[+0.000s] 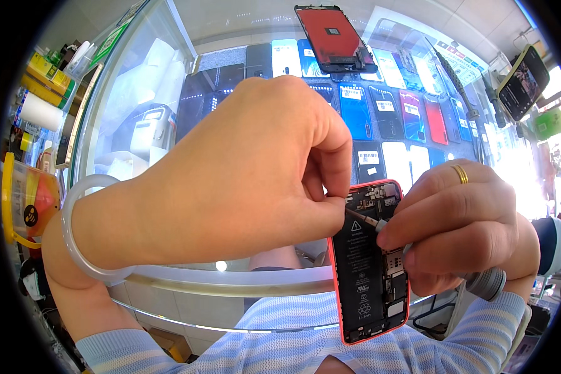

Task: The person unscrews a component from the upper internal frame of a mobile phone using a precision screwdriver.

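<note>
An opened smartphone with a pink-red frame (332, 274) lies in front of me, its black battery (358, 274) and circuit board showing. My right hand (458, 227), with a gold ring, is closed around a thin screwdriver (369, 220); its grey handle end (486, 283) sticks out below the palm. The metal shaft points at the phone's upper left edge. There the thumb and forefinger of my left hand (274, 162) meet in a pinch beside the screwdriver's tip. Whatever the pinch holds is hidden. A pale bangle (84, 221) circles the left wrist.
Under the glass counter lie several phones, among them a blue one (354, 112). A detached screen with a red back (333, 38) rests on top at the far side. Tweezers (455, 78) lie far right near a propped phone (523, 84). A yellow-lidded tub (40, 199) stands left.
</note>
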Demonstrator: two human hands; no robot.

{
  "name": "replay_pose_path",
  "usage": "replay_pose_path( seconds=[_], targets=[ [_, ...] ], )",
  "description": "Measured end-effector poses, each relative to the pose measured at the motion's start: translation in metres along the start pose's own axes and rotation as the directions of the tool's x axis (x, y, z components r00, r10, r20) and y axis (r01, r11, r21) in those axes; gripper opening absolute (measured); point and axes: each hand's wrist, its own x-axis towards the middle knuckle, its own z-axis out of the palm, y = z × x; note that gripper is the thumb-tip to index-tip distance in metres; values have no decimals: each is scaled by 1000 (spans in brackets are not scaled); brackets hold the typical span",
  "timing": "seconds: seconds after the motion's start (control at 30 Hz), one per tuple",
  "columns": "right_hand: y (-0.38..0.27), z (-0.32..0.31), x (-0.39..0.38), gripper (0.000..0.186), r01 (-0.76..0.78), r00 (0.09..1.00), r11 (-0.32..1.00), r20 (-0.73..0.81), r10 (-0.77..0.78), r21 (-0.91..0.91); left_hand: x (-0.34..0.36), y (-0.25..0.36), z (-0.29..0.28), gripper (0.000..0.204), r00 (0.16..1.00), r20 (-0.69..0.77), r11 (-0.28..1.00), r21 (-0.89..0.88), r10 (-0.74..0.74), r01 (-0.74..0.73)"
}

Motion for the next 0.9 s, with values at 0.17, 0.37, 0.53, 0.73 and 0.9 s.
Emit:
replay_pose_path(
  seconds=[0.17, 0.37, 0.53, 0.73, 0.9],
  targets=[
    [-6, -9, 2, 20, -84, 996, 996, 17, 84, -29, 0, -1, 1, 10, 1000, 10, 999, -52, -5, 5],
    [-1, -15, 0, 27, -180, 984, 979, 2, 180, 99, -1, 0, 1, 11, 999, 7, 999, -27, 31, -31],
    [5, -10, -1, 28, -146, 989, 974, 8, 146, 171, -1, -1, 1, 11, 1000, 12, 999, -40, 14, -13],
    [6, -11, 0, 29, -178, 984, 965, 42, 173, 191, 0, -1, 0, 12, 1000, 20, 998, -57, 6, -5],
    [6, -8, 0, 29, -182, 983, 963, 37, 178, 199, 0, -1, 0, 12, 1000, 20, 999, -41, -4, 5]
  ],
)
